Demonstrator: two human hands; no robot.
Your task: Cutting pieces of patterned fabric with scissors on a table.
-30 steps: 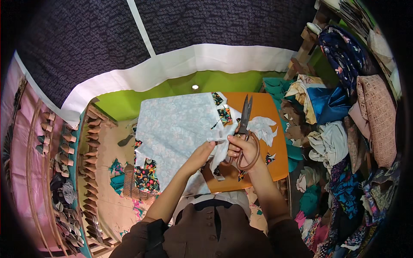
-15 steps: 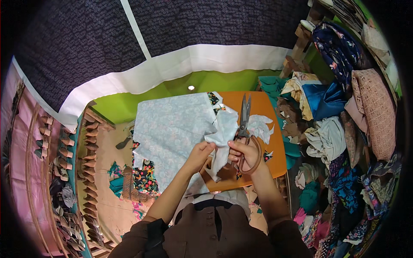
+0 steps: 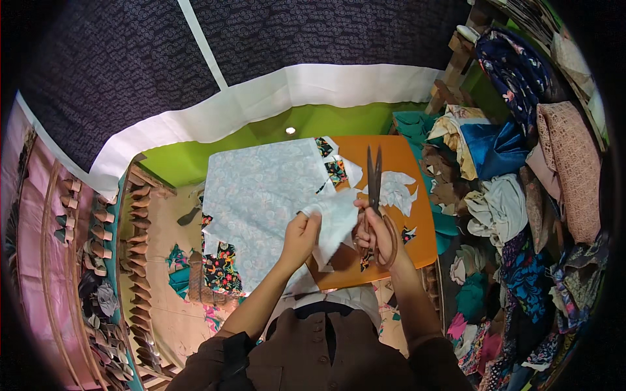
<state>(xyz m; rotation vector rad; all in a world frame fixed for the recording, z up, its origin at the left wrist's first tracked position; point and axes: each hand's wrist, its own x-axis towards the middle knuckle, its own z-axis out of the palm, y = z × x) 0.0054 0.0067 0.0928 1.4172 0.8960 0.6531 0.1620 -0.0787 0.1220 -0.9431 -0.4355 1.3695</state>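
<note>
My left hand (image 3: 302, 236) is closed, pinching a pale piece of cloth (image 3: 337, 218) by its left side. The cloth hangs stretched between my two hands, over the table. My right hand (image 3: 379, 242) has dark-bladed scissors (image 3: 374, 179) in its grip, blades pointing away from me and slightly apart at the tips. Its thumb and fingertips also reach the cloth's right edge. Under and left of my hands lies a large pale sheet of fabric (image 3: 257, 182), wrong side up, with a faint print showing through. Black floral scraps (image 3: 336, 171) lie near its far right corner.
The orange table (image 3: 407, 159) bears a crumpled white scrap (image 3: 396, 192) right of the scissors. Piled fabrics (image 3: 495, 212) crowd the right side. Wooden shoe forms (image 3: 138, 247) line a rack at left. A dark patterned cloth (image 3: 339, 32) hangs beyond the table.
My hands have drawn apart, spreading the bunched cloth flatter between them. The scissors have shifted slightly right and nearer me. A black floral scrap behind the cloth shows more now.
</note>
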